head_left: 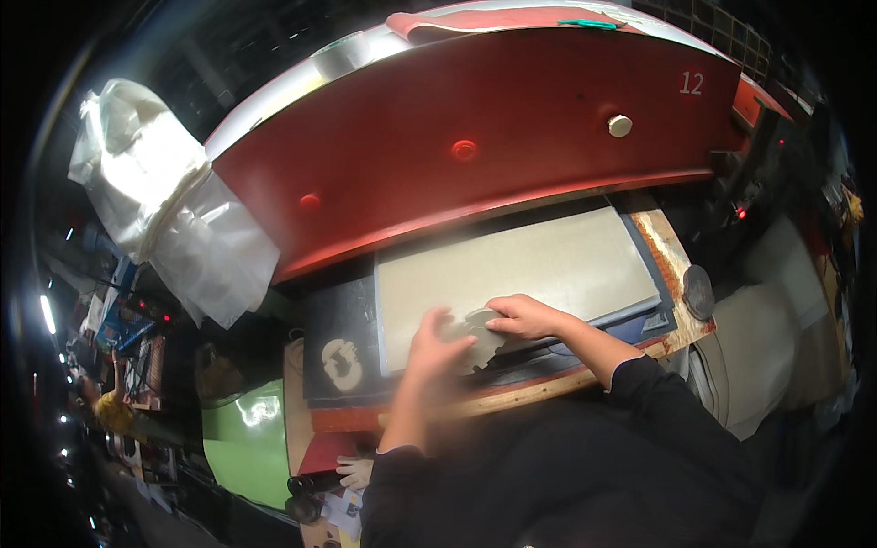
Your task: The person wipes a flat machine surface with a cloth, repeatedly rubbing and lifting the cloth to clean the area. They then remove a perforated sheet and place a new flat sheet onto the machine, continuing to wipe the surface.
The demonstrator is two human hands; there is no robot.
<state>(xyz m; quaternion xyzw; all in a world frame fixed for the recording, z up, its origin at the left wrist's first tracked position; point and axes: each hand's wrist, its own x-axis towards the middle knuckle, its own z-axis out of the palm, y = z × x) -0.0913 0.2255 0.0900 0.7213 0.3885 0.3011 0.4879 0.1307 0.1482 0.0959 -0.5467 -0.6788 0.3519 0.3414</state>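
My right hand (523,317) pinches a flat greyish-beige piece (480,340) with a notched, rounded outline, thumb and fingers at its upper right edge. To the left, my left hand (429,345) is blurred by motion; its thumb and fingers are spread apart, and the thumb tip comes close to the piece. Whether they touch I cannot make out. Beneath both hands lies a large beige sheet (521,265) on a dark board. A pale cut-out (342,365) with curved notches rests on the dark surface (320,320) left of the sheet.
A large red machine beam (384,173) spans above the far side of the bench. Clear plastic bags (155,183) hang at its left end. The bench has a wooden front edge (512,394). At the lower left are a green panel (245,438) and a pale glove (354,471).
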